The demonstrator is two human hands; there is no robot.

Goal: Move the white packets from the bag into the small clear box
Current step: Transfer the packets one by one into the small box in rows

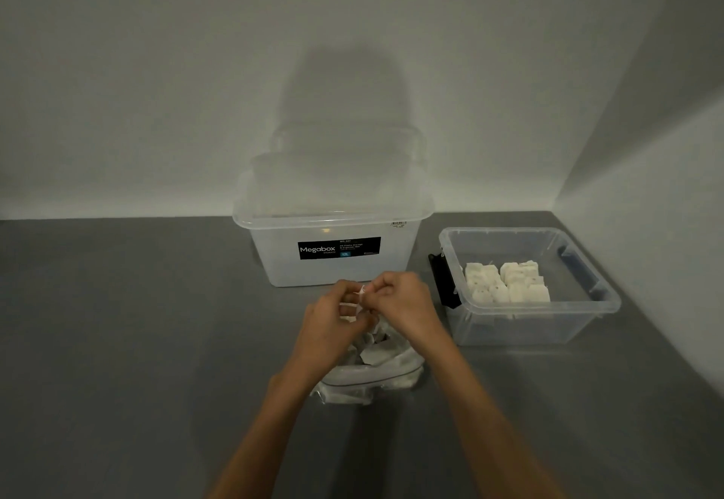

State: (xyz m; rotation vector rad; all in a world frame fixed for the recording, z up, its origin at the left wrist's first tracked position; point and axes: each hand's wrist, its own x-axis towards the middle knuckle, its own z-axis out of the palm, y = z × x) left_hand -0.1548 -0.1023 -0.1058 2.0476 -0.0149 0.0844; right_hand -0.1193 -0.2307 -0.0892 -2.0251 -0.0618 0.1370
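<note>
A clear plastic bag (372, 377) lies on the grey table right under my wrists, with several white packets showing through it. Above the bag, my left hand (333, 322) and my right hand (399, 302) meet, both pinching small white packets (354, 297) between their fingertips; most of what they hold is hidden by the fingers. To the right stands the small clear box (587, 318), its lid off, with several white packets (507, 283) stacked in rows in its left half.
A larger translucent Megabox storage box (333, 236) with its lid on stands behind my hands against the wall. A wall closes the right side just beyond the small box. Grey table (137, 342) stretches to the left.
</note>
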